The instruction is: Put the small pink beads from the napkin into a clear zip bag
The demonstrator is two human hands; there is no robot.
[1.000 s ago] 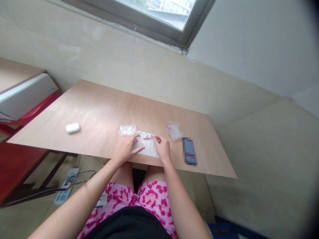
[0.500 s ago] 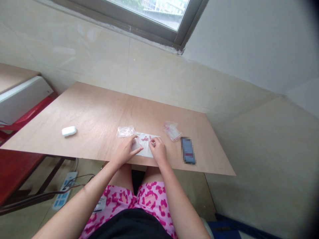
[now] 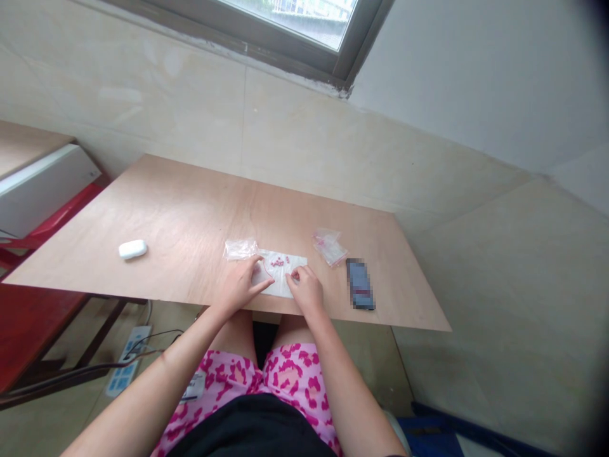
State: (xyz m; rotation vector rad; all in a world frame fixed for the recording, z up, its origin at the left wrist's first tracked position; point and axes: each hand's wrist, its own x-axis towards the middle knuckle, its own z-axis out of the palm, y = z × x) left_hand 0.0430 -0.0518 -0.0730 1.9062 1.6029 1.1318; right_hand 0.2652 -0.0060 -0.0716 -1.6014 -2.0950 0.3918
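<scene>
Holding your left hand (image 3: 240, 280) at the left side of the white sheet (image 3: 278, 290), you have its thumb and forefinger spread apart. A thin red cord (image 3: 266, 268) curves across that gap; how its ends are held cannot be made out. Your right hand (image 3: 307, 290) is at the sheet's right side, fingers bent and tips close together; you cannot tell whether they meet or grip anything. Small red beads (image 3: 277, 262) lie loose on the far part of the sheet, between your hands and beyond the fingertips. The sheet lies along the near edge of the desk (image 3: 190, 203).

Surroundings: a clear plastic bag (image 3: 239, 249) just beyond your left hand; small clear packets (image 3: 329, 247) with pink-red parts, far right of the sheet; a dark phone (image 3: 360, 285), surface pixelated, right of your right hand; a white rounded case (image 3: 133, 249), well apart at left.
</scene>
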